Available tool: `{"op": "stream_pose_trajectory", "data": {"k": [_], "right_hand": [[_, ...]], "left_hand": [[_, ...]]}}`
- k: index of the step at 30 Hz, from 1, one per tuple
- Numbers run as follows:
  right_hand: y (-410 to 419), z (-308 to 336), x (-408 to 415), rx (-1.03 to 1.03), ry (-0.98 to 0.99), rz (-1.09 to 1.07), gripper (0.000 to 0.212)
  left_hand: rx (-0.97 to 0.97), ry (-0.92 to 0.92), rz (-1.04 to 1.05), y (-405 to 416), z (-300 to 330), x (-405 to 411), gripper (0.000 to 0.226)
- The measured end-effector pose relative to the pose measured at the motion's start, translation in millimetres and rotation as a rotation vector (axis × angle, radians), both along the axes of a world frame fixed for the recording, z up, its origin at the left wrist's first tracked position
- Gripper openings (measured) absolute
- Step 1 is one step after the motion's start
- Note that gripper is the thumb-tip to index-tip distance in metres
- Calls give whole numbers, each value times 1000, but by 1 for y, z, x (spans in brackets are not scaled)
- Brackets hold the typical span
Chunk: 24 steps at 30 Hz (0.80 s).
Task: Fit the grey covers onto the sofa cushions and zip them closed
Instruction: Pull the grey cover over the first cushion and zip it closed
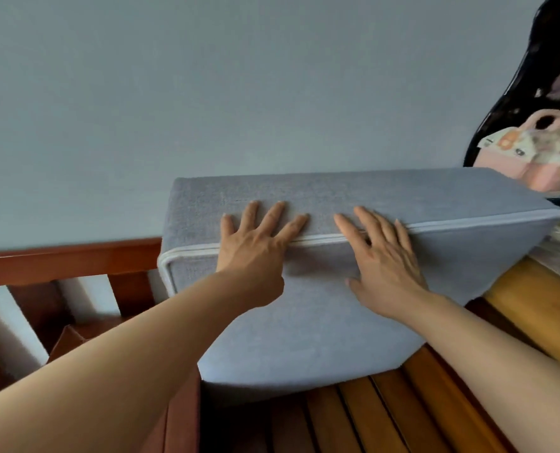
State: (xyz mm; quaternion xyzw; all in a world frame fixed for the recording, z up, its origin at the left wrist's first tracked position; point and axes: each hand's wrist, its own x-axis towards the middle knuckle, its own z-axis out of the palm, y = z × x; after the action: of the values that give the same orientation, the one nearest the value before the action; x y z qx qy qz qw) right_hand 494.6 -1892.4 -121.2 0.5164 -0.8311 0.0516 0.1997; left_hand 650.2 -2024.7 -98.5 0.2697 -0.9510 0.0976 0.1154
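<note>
Cushion (321,289) in its grey cover stands on the wooden sofa slats (386,416) against the wall. Left hand (255,246) at 9 o'clock and right hand (383,259) at 3 lie flat, fingers spread, along the white piping (468,225). Best to press evenly so it sits straight.

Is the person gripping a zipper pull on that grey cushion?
No, both the left hand and right hand lie flat with straight fingers on the grey cushion, pinching nothing.

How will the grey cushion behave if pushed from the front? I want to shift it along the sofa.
The grey cushion stands on edge on wooden slats, so it may tip. Its square corners suggest firm foam, probably light. The woven cover should resist sliding.
</note>
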Motion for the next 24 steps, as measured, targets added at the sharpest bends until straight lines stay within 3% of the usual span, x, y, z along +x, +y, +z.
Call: {"op": "stream_pose_trajectory", "data": {"k": [3,7,11,18,24], "right_hand": [[3,-1,-14,-25,11,89,98],[20,9,-67,-35,90,150,92],[48,20,-126,46,8,136,99],[86,-12,-109,-127,10,194,99],[142,-35,-78,-169,-1,204,100]], "left_hand": [[28,-16,47,20,1,-34,94],[59,101,163,41,-4,-61,92],[1,145,248,62,-11,-69,89],[-119,224,301,105,-25,-65,71],[-42,390,224,158,-38,-54,69]]}}
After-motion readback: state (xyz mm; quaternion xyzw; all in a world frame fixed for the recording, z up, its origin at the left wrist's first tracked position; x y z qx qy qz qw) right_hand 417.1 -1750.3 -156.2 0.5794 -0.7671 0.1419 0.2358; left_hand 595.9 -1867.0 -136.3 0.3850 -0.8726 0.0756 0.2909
